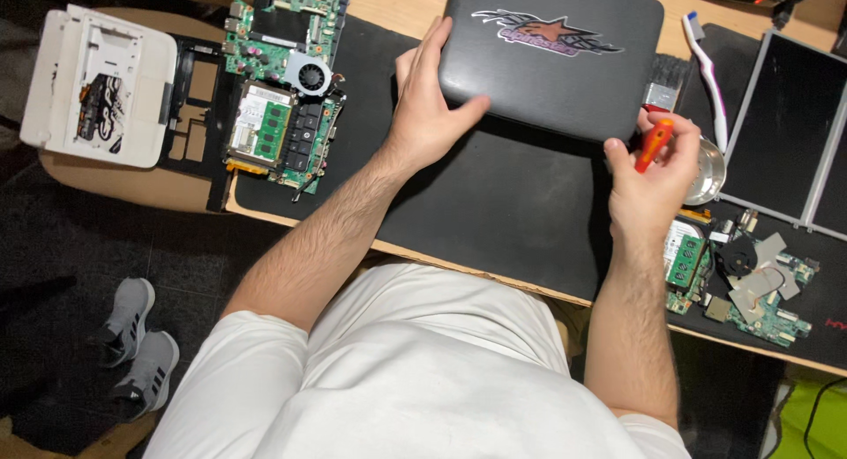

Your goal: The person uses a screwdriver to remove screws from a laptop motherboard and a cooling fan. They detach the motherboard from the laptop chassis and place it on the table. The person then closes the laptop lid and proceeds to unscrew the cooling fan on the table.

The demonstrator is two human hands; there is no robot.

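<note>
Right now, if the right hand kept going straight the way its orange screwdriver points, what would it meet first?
The right hand holds the orange screwdriver angled up toward the paintbrush beside the dark laptop. The brush's ferrule looks first in line, though depth is unclear.

A wooden tabletop (401,9) spans the upper part of the view, its light brown surface showing along the far edge and in a thin strip along the near edge. Most of it lies under a black mat (494,203) that runs from the middle to the right edge. At the left end the tabletop's near corner is rounded. Below it the floor (71,247) is dark and mottled, dim compared with the evenly lit top. A pair of grey sneakers (137,344) with white stripes stands on the floor near the left edge. Something bright yellow-green (812,419) shows in the bottom right corner, crossed by a dark cable.
</note>
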